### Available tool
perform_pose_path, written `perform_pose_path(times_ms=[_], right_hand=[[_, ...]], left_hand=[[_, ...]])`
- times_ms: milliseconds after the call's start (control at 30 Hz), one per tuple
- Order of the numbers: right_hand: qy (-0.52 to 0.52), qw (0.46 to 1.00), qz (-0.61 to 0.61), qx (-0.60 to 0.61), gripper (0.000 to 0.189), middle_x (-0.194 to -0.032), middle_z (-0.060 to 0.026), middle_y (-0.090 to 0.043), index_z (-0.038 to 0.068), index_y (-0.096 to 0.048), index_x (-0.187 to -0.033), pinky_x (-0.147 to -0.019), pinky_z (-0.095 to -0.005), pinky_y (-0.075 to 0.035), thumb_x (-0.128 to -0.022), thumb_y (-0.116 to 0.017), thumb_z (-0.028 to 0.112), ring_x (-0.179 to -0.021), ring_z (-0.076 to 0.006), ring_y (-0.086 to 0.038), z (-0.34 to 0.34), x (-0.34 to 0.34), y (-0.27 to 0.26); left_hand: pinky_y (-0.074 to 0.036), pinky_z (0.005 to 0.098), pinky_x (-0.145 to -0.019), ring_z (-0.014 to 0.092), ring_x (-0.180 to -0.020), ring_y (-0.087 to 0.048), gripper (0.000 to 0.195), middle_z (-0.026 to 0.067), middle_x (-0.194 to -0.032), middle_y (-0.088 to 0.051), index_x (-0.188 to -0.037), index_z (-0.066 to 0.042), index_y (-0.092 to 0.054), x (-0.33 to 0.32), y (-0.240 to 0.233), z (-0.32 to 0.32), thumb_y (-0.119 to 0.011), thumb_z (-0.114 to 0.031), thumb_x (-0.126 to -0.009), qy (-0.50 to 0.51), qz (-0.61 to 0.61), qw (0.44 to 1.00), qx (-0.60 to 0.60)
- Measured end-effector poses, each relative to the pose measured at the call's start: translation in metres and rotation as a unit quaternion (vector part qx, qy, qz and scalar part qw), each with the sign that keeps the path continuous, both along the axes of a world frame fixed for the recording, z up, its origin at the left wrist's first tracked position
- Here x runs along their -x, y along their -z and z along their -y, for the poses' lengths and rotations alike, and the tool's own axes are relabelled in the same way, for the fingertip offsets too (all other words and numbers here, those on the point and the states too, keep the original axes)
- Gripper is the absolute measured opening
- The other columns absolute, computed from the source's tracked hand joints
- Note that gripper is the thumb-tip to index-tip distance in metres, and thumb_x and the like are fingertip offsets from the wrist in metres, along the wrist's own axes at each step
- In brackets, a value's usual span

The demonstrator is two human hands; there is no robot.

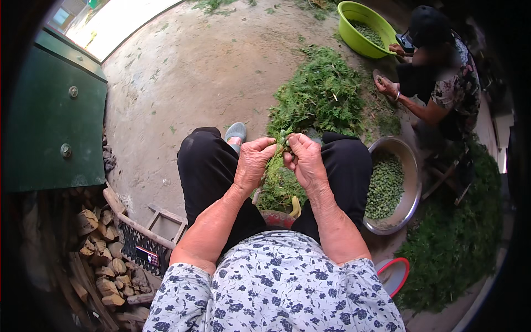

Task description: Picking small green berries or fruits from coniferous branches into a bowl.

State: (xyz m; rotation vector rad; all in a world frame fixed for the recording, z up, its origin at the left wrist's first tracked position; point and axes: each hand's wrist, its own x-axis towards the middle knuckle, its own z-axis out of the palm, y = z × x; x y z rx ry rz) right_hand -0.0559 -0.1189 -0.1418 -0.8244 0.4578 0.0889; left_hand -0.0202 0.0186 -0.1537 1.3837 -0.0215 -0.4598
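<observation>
My left hand (254, 164) pinches a leafy evergreen sprig (271, 159), its stem running down below the fingers. My right hand (305, 159) is at the tip of the same sprig, with small green cones or berries between thumb and curled fingers. Both hands are close together above my lap. Between my knees lie more green sprigs (278, 182), with a yellow object (295, 206) of unclear kind beside them. Right of my right knee stands a metal basin (411, 154) holding many small green cones or berries (383, 186).
Beyond my knees is a heap of evergreen branches (319, 89). Another person (439, 83) sits at the upper right by a lime-green tub (346, 25). More branches (452, 249) and a red-rimmed container (404, 274) lie right; split firewood (110, 269) and a green cabinet (54, 116) stand left.
</observation>
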Motion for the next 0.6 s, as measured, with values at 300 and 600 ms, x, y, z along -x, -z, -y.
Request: perform_pose_path(times_ms=[300,600], right_hand=[[0.043,0.992,0.105,0.055,0.010,-0.075,-0.0009,-0.056,0.006,-0.056,-0.093,-0.046,-0.0203,-0.038,-0.091,-0.056,0.016,-0.059,-0.0078,-0.053,0.006,0.003,-0.006],[0.007,0.919,0.095,0.382,0.020,-0.080,0.0013,-0.059,-0.001,-0.064,-0.099,-0.061,-0.0219,-0.040,-0.088,-0.061,0.016,-0.069,-0.0062,-0.048,0.007,0.001,0.001]], left_hand=[[-0.040,0.0219,-0.057,0.003,-0.064,-0.046,0.020,-0.0032,-0.067,-0.055,-0.092,0.005,-0.065,0.004,-0.017,0.000,-0.063,-0.012,-0.082,0.024,0.103,0.984,-0.141],[-0.045,0.0240,-0.061,0.005,-0.066,-0.052,0.023,0.0032,-0.069,-0.061,-0.094,0.004,-0.065,0.002,-0.018,-0.002,-0.064,-0.013,-0.079,0.063,0.187,0.965,-0.172]])
